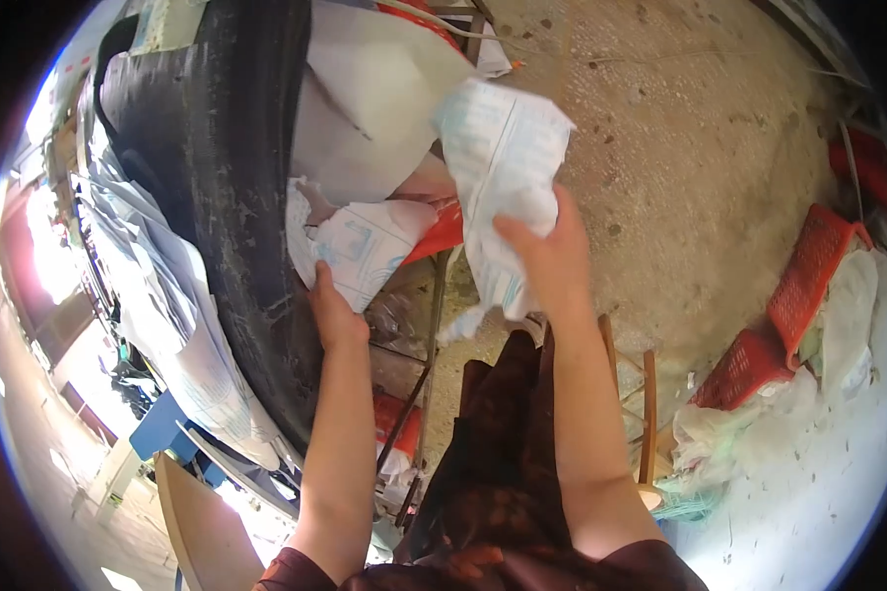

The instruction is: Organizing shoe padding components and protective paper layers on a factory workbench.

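Note:
My right hand is closed on a crumpled white sheet with pale blue print, lifted above the floor; whether it is paper or a flattened plastic bag I cannot tell. At the black edge, my left hand pinches another white sheet with blue print, its thumb on top and its fingers mostly hidden. Beyond that sheet, a large plain off-white sheet droops from the long black surface. Something red shows between the two printed sheets.
To the left, a thick stack of white sheets lies along the black surface. Red plastic crates stand at the right beside translucent plastic bags. A wooden chair is close to my right forearm. Speckled floor spreads ahead.

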`<state>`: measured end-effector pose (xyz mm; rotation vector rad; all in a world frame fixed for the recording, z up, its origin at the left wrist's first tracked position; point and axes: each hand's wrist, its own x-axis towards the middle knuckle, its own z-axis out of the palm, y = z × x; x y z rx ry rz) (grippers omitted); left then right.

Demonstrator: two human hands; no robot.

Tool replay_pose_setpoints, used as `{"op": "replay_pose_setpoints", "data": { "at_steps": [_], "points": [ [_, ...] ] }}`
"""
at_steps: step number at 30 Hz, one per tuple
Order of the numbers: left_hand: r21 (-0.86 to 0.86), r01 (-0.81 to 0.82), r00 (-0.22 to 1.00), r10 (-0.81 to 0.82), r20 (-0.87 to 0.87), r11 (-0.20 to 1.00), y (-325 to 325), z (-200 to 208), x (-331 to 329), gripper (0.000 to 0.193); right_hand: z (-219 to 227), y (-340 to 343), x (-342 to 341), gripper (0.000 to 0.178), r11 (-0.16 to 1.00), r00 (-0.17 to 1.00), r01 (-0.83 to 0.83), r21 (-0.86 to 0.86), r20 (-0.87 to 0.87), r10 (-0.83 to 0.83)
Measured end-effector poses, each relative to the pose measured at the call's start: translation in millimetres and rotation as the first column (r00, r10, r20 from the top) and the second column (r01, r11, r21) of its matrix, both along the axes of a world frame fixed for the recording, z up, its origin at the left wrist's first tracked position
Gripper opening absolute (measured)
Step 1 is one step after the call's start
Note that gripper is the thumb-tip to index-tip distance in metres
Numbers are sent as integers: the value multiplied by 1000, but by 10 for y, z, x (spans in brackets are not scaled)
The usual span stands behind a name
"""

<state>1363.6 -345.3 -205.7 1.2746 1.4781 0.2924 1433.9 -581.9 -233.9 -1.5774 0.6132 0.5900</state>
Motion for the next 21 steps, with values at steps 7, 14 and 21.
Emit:
{"op": "replay_pose_setpoints", "data": {
  "at_steps": [7, 14, 21],
  "points": [
    [32, 68, 989, -64, -131, 997, 251, -105, -500, 62, 27, 698, 213, 66, 972, 978, -186, -144, 72, 198],
    [53, 352, 910, -329, -253, 934, 117, -91, -704, 73, -353, 1649, 212, 45, 761, 458, -557, -332, 642, 615],
    [37, 342, 936, -337, -101, 939, 291, -211, -572, 62, -43, 1371, -67, 50, 739, 570, -596, -313, 483, 665]
  ]
}}
